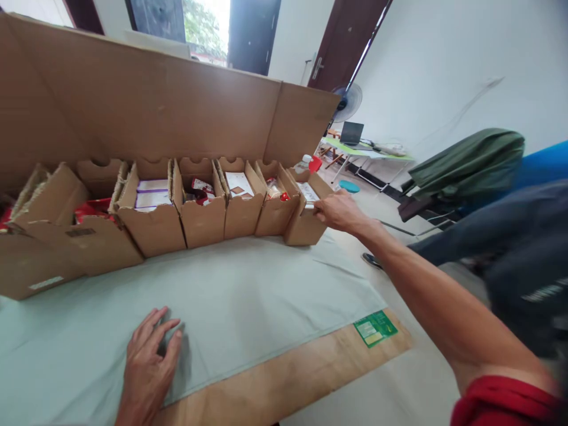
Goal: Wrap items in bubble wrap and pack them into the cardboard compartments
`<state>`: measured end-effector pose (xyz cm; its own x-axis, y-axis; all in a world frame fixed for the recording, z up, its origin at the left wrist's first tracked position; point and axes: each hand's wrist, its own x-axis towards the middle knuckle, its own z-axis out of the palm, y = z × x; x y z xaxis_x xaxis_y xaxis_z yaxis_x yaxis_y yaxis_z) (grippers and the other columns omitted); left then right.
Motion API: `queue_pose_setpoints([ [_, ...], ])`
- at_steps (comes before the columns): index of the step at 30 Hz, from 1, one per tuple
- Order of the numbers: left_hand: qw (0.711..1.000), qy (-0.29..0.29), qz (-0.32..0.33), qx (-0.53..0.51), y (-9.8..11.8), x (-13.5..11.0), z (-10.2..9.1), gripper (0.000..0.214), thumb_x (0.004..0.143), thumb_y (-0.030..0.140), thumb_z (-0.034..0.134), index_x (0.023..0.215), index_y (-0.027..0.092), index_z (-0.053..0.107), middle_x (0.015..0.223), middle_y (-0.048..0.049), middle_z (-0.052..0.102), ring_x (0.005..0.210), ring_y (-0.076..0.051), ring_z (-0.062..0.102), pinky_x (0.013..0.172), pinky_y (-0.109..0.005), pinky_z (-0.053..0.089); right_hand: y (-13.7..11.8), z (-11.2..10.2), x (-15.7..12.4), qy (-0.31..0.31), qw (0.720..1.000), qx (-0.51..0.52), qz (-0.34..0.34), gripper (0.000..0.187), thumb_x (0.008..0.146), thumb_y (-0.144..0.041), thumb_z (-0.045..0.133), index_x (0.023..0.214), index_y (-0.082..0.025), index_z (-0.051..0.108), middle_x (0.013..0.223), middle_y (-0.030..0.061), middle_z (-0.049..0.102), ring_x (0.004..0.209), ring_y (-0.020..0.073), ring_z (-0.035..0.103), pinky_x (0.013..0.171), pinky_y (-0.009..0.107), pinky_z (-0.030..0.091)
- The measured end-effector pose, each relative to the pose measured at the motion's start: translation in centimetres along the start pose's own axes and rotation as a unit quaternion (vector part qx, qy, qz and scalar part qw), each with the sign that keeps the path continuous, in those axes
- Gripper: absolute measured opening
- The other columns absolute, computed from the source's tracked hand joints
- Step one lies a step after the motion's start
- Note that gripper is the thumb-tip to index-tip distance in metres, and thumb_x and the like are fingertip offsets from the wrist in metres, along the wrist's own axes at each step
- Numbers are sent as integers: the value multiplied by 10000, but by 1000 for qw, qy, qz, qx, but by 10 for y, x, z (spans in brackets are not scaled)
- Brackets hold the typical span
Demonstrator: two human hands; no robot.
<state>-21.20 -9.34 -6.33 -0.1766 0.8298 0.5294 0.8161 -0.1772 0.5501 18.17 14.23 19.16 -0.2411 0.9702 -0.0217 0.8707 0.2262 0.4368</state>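
Note:
My right hand is at the rightmost cardboard bin, its fingers closed on the bin's right front rim. White printed packs show inside that bin. My left hand rests over the pale green cloth with its fingers apart, holding nothing. To the left of the gripped bin stands a row of cardboard bins. Among them are one with red-wrapped items, one with a white box, one with dark red packets and one with white-and-purple boxes.
A tall cardboard panel stands behind the bins. A green packet lies at the table's wooden edge. At right is a person in dark clothes, near a chair with a green jacket. A laptop table and a fan stand farther back.

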Motion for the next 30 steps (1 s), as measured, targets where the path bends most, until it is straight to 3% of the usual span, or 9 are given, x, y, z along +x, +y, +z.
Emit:
queue_pose_setpoints([
  [4,1000,-8,17,21,-1,0,4,333,979,425,487,971,210,742,1228,-152,715,1210,-344,629,1004,-568,495,-25,-23,-18,-44,999,-1,-26,307,904,-259,529,1025,-141,785,994,173,786,914,299,712,692,336,364],
  [10,1000,-7,13,14,6,-7,3,313,980,408,480,996,209,721,1252,-165,692,1203,-369,626,965,-591,509,-67,-52,-17,-28,995,69,-68,248,908,-247,544,904,-149,772,882,131,762,806,244,672,647,313,323],
  [13,1000,-20,-17,-11,28,-5,6,334,974,415,489,1142,204,686,1320,-169,658,1192,-362,631,966,-593,530,-97,-65,-20,11,982,159,-98,204,886,-217,569,810,-141,743,790,88,720,718,194,609,628,300,300],
  [16,996,-34,-40,-66,62,6,14,541,958,437,528,1437,188,507,1446,-187,570,1305,-352,574,1047,-581,515,-116,-77,-20,65,936,307,-157,283,936,-234,521,746,-139,709,692,28,645,654,140,531,632,279,308],
  [19,993,-51,-36,-95,90,23,28,762,923,478,581,1573,175,324,1545,-211,467,1426,-373,473,1128,-603,453,-99,-78,-8,159,880,425,-137,354,985,-319,500,762,-138,708,700,14,629,687,134,536,674,271,359],
  [22,990,-78,-49,-109,100,39,48,864,890,489,614,1600,145,262,1604,-236,387,1488,-396,393,1184,-628,380,-50,-60,15,220,875,432,9,190,912,-301,645,834,-142,714,831,51,684,808,178,597,769,300,432],
  [26,979,-97,-87,-159,100,52,77,924,853,483,644,1605,132,237,1629,-244,342,1515,-406,345,1220,-642,313,5,-16,49,14,848,509,148,197,841,-331,771,866,-156,685,847,75,690,796,205,621,731,330,531],
  [28,972,-99,-100,-187,101,58,88,915,843,458,659,1604,162,246,1621,-225,362,1505,-398,362,1219,-636,314,13,2,62,-82,805,568,154,190,860,-323,755,845,-153,672,786,62,677,708,182,615,670,326,559],
  [30,967,-100,-101,-210,102,62,95,839,856,414,649,1585,198,295,1584,-197,421,1479,-381,402,1211,-620,333,11,14,76,-109,783,595,145,166,864,-245,734,760,-151,644,685,34,635,619,154,582,639,315,567],
])
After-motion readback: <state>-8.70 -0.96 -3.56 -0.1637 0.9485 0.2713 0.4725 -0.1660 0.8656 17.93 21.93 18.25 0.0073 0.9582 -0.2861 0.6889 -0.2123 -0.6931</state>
